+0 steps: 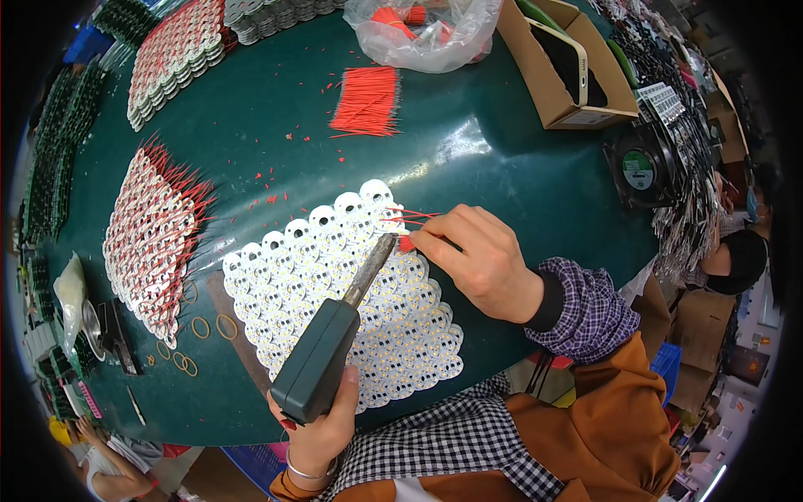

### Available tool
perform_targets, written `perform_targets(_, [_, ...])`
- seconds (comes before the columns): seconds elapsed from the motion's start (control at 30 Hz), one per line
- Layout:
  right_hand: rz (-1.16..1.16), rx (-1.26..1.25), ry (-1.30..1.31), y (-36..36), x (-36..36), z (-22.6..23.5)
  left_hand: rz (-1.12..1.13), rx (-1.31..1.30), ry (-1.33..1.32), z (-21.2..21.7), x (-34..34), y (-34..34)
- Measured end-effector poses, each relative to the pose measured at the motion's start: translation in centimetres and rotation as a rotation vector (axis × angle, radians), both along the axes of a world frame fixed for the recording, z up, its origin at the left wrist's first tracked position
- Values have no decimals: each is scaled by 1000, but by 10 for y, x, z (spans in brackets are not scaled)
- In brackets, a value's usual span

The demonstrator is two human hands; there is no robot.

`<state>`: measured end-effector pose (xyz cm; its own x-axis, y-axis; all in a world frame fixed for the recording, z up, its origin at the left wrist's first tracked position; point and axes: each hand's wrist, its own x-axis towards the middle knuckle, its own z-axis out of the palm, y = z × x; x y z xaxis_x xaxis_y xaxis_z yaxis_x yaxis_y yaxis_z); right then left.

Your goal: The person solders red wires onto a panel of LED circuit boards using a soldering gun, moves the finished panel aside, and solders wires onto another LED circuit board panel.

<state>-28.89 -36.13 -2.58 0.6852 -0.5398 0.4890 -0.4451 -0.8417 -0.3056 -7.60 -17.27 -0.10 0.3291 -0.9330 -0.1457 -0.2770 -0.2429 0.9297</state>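
Observation:
My left hand (pixel 328 425) is closed around the handle of a dark green soldering gun (pixel 314 361). Its metal tip reaches the upper right part of a panel of joined round white LED boards (pixel 339 322). My right hand (pixel 483 266) pinches short red wires (pixel 406 243) at the panel's right edge, close to the tip. Just above the fingers, a few more red wires (pixel 416 215) stick out from the boards. The exact contact between tip, wire and board is too small to make out.
A bundle of red wires (pixel 366 101) lies ahead on the green table (pixel 276 92). Wired board stacks (pixel 150 243) stand at left, beside rubber bands (pixel 227 327). Farther off are a plastic bag (pixel 427 46), a cardboard box holding a phone (pixel 577 100) and a black fan (pixel 640 167).

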Motion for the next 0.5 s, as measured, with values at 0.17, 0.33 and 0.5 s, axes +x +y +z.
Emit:
perform_targets(0.17, [0, 0, -5, 0, 1, 1, -20, -46, -68, -3, 1, 1])
perform_targets(0.33, [-13, 12, 38, 2, 1, 5, 57, -69, 49, -5, -2, 11])
perform_targets(0.5, [-13, -48, 8, 1, 4, 3, 110, -73, 101, 3, -4, 8])
